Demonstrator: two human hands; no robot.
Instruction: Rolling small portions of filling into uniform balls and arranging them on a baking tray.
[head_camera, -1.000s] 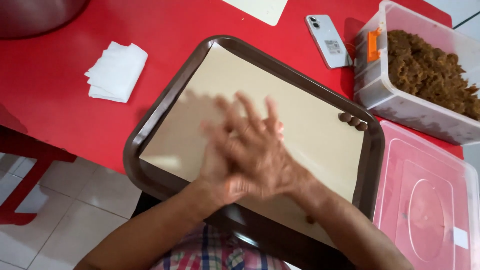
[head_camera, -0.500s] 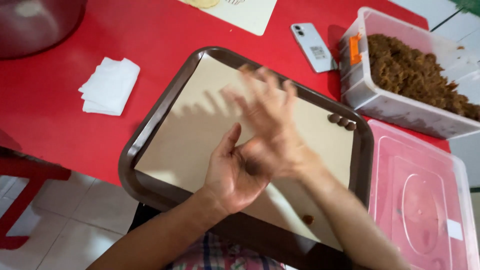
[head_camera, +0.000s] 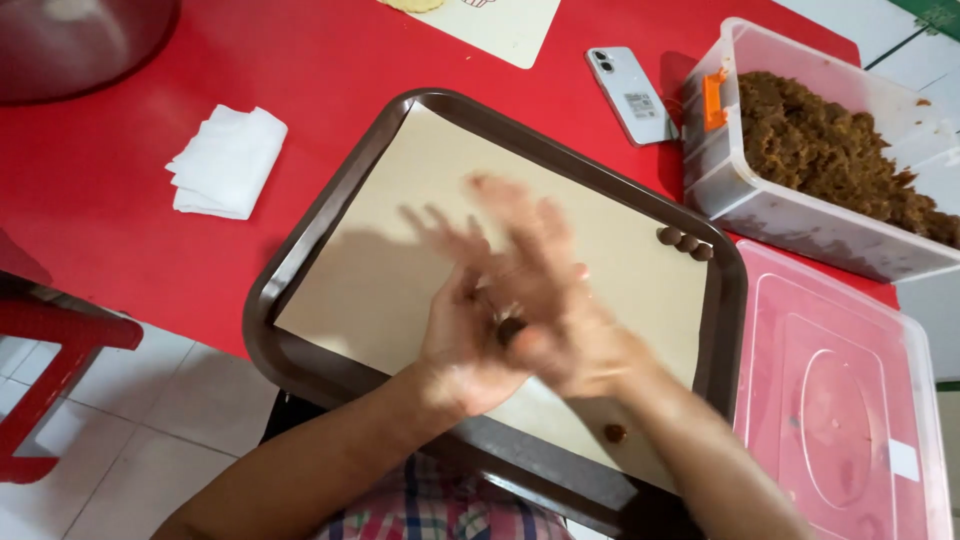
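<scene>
Seen from above, two bare hands are pressed together palm to palm over a brown tray (head_camera: 300, 262) lined with tan paper (head_camera: 400, 250). The left hand (head_camera: 462, 345) lies underneath, palm up; the right hand (head_camera: 560, 300) lies across it, its fingers blurred. Between the palms sits a small dark brown ball (head_camera: 511, 329) of dough — only a bit of it peeks out at the middle of the clasp, so the hands are closed on it rather than apart.

Just below the right wrist, a single small brown ball (head_camera: 615, 433) rests on the paper near the tray's closest edge. Beyond the right hand, at the tray's far right corner, three more balls (head_camera: 685, 241) sit touching in a short row.

The tray rests on a red bench (head_camera: 150, 260). To the right of the hands, just beside the tray, lies a clear pinkish lid (head_camera: 850, 400), flat. Farther off, past the right hand, stands a clear plastic tub (head_camera: 780, 205) with an orange clasp, holding a heap of brown dough (head_camera: 830, 140). Between the tub and the tray's far edge lies a white phone (head_camera: 632, 95), back side up. Well to the left of the hands — beyond the tray — lies a folded white napkin (head_camera: 228, 160).
</scene>
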